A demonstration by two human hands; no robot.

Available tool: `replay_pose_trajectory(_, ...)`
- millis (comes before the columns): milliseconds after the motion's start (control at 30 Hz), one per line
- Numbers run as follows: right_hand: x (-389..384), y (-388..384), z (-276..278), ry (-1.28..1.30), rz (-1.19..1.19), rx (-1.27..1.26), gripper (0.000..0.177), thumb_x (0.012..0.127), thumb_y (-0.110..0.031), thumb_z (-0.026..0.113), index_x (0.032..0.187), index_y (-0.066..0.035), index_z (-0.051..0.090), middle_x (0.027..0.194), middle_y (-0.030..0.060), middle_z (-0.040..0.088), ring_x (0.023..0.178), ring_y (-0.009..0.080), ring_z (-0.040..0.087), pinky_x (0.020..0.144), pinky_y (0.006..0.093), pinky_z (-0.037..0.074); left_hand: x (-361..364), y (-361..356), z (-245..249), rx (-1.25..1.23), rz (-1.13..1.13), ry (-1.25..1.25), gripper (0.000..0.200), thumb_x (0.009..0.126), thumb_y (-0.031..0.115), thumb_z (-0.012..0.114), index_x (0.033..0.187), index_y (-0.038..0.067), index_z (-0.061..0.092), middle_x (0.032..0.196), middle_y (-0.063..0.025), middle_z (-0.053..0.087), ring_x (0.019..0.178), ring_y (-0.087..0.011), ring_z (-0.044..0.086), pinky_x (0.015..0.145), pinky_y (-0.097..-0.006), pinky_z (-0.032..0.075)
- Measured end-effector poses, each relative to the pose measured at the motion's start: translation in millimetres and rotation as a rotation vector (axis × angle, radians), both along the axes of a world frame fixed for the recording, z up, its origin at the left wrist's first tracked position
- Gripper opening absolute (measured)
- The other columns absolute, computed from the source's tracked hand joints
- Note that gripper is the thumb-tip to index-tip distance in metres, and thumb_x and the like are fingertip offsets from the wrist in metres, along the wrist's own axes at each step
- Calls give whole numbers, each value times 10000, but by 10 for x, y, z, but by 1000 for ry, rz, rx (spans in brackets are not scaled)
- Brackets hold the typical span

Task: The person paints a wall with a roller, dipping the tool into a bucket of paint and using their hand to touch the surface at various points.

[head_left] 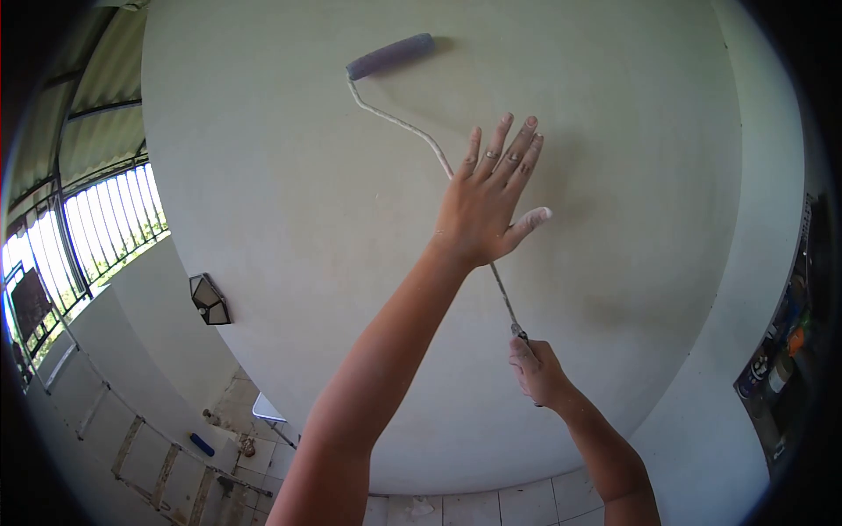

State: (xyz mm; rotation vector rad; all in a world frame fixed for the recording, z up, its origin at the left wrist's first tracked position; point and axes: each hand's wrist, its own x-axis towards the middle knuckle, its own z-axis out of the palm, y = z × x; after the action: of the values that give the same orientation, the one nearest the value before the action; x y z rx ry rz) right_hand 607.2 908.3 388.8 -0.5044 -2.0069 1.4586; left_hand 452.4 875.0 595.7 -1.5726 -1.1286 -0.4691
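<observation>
A paint roller with a purple-grey sleeve lies against the pale wall near the top of the view. Its long bent frame runs down and right, passing behind my left hand. Lower right, my right hand is closed round the roller's handle, which is mostly hidden in the fist. My left hand is raised in front of the wall, back toward me, fingers stretched out and thumb apart, holding nothing. Whitish smears mark its fingertips, and rings show on its fingers.
A paint-stained ladder stands at the lower left. A dark-framed wall lamp juts from the wall's left side. Barred railings are beyond. Cans and bottles sit on a shelf at the right edge. Floor tiles show below.
</observation>
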Motion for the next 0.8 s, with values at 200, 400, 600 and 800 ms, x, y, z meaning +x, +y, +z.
replay_pose_trajectory(200,-29,-230,-815,-4,-90,40,655,978,-617,427,642,-57,375,559,22,343,553,135,313,507,352,315,59,-121,-595,-173,45,-4,845,943,668,246,1556,88,194,1621,-73,196,1503,-317,110,1199,-550,57)
replay_pose_trajectory(400,192,-375,-1068,72,-253,64,622,992,-569,450,653,-50,390,561,17,351,558,123,310,505,347,304,258,-154,-859,-208,-62,-87,822,946,657,253,1560,114,190,1624,-57,189,1500,-316,130,1195,-565,67)
replay_pose_trajectory(600,133,-353,-818,100,-305,104,620,1003,-555,436,651,-45,394,562,12,340,558,124,305,502,348,300,257,-30,-609,-176,-153,-66,793,953,631,294,1555,121,209,1616,-64,214,1499,-314,131,1202,-547,75)
replay_pose_trajectory(800,8,-27,-226,87,-246,137,643,997,-575,427,635,-46,388,557,19,346,551,133,313,501,352,303,119,193,-97,9,-83,-24,767,952,611,319,1554,145,225,1612,-64,227,1500,-317,125,1205,-541,55)
